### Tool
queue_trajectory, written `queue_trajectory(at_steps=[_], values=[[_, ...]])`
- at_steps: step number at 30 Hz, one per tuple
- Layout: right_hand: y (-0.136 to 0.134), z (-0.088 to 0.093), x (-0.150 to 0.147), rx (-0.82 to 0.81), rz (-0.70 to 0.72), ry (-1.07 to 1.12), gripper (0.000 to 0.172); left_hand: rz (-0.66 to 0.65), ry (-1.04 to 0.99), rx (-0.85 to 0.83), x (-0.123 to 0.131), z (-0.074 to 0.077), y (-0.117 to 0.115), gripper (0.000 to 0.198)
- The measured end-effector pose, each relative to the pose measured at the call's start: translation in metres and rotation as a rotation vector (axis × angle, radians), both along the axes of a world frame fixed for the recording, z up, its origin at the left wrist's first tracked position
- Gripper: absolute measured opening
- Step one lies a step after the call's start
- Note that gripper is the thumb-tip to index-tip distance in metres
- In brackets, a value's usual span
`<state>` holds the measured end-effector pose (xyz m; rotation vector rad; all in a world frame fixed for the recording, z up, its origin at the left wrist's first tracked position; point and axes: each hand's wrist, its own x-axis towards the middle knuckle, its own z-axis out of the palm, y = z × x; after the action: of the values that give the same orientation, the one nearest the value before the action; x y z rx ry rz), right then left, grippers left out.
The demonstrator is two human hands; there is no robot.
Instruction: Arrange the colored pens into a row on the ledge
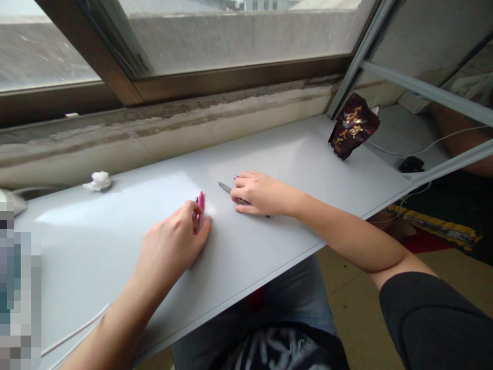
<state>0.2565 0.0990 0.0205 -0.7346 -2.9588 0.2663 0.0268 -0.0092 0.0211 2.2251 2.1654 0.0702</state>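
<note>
White counter [115, 246] under a window [239, 36]: left hand [173, 244] grips a pink pen [200, 210], right hand [264, 193] curls over a gray pen [227, 189].

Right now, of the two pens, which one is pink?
The pen in the left hand is pink; the other pen under the right hand is dark grey.

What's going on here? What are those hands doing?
A person is sitting at a white desk by a window. Their left hand is gripping a pink pen, and their right hand lies over a dark pen. A crumpled white tissue sits farther left on the desk, and a dark red foil bag with gold print is at the far right end.
</note>
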Motion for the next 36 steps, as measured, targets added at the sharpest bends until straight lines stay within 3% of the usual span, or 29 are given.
queue_trajectory(at_steps=[4,15,20,22,24,27,29,31,33,36], values=[[0.001,0.004,0.001,-0.014,-0.024,-0.011,0.020,-0.088,-0.028,0.105,-0.003,-0.007,-0.001,0.008],[0.002,0.001,-0.001,-0.054,-0.134,-0.018,0.018,-0.154,-0.051,0.150,0.001,-0.010,-0.003,0.018],[-0.002,0.005,-0.001,0.063,-0.178,0.027,0.030,-0.168,-0.327,0.216,0.004,-0.016,-0.002,0.015],[-0.005,0.009,0.000,0.041,-0.182,0.086,0.039,-0.215,-0.453,0.249,0.007,-0.017,-0.002,0.013],[-0.009,0.012,-0.001,-0.102,-0.176,0.155,0.049,-0.282,-0.540,0.277,0.011,-0.017,-0.004,0.010],[-0.015,0.015,-0.006,-0.460,-0.184,0.296,0.060,-0.374,-0.619,0.335,0.015,-0.015,-0.010,0.007],[-0.017,0.013,-0.011,-0.697,-0.209,0.411,0.064,-0.397,-0.649,0.361,0.016,-0.015,-0.013,0.005],[-0.020,0.010,-0.017,-0.835,-0.230,0.489,0.063,-0.429,-0.641,0.344,0.018,-0.018,-0.014,0.005],[-0.024,0.006,-0.022,-0.783,-0.210,0.497,0.053,-0.487,-0.586,0.288,0.020,-0.023,-0.010,0.006],[-0.029,0.005,-0.024,-0.519,-0.192,0.407,0.038,-0.565,-0.471,0.251,0.023,-0.029,-0.004,0.017]])
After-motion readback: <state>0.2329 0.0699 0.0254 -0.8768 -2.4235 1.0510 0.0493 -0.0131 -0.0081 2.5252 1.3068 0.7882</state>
